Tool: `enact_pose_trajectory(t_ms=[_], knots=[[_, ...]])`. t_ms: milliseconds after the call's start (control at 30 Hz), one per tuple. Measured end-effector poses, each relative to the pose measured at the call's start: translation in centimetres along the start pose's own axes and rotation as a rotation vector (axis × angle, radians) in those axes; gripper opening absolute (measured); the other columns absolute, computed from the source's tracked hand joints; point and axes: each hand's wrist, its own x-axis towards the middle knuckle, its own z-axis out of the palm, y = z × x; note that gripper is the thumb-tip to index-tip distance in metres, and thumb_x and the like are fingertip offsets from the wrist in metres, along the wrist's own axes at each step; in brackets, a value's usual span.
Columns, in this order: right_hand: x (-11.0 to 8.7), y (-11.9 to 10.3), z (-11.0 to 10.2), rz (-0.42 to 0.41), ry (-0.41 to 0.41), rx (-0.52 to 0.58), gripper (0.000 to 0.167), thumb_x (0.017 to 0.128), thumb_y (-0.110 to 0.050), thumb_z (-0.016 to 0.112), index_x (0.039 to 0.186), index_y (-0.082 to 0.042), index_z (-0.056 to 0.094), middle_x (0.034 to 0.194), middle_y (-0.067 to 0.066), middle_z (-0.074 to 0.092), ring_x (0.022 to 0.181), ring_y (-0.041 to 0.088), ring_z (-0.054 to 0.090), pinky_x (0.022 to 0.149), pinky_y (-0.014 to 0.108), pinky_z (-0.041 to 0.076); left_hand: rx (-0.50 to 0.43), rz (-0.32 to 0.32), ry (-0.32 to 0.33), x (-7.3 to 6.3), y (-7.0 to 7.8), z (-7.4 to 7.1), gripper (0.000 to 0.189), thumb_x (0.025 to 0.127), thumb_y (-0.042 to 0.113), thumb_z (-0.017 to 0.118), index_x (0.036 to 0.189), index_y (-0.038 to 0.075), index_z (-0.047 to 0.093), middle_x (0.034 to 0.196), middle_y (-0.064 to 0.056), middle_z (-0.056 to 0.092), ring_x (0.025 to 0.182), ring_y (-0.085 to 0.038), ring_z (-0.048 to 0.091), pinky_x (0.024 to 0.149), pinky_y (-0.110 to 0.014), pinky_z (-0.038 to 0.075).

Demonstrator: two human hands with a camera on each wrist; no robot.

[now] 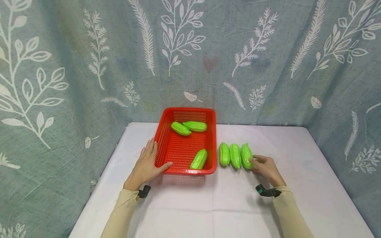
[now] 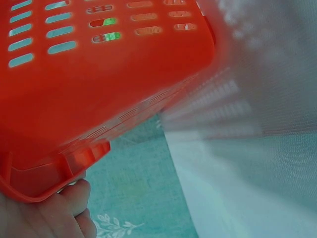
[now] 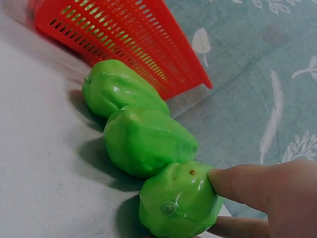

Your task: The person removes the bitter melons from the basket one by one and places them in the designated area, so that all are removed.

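Observation:
A red plastic basket (image 1: 186,171) stands at the back middle of the table. My left hand (image 1: 145,167) rests on its near left corner, fingers straight along the left side and thumb over the front rim. Inside the basket lie a far left green gourd (image 1: 181,129), another gourd (image 1: 194,126) beside it and a third gourd (image 1: 198,159) near the front. Right of the basket, three ridged green gourds stand in a row: left (image 1: 224,154), middle (image 1: 235,156) and right (image 1: 246,155). My right hand (image 1: 267,167) pinches the rightmost one from its right side.
White cloth covers the table (image 1: 238,211). Behind it and at both sides hangs a grey-green curtain (image 1: 214,89) with white leaf prints. Dark bands sit on both wrists, the left band (image 1: 144,191) and the right band (image 1: 268,191).

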Motion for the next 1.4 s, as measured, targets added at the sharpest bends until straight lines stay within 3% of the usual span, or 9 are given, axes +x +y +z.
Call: enact_pose_trajectory(t_ms=[1400], knots=[[-0.21, -0.03, 0.32, -0.015, -0.007, -0.044, 0.072, 0.102, -0.046, 0.062, 0.154, 0.001, 0.044, 0.142, 0.033, 0.058, 0.090, 0.016, 0.077, 0.083, 0.033, 0.063, -0.010, 0.006, 0.006, -0.03, 0.17, -0.10, 0.120, 0.089, 0.075, 0.060, 0.163, -0.005, 0.011, 0.175, -0.021, 0.002, 0.163, -0.040, 0.005, 0.132, -0.058, 0.011]])
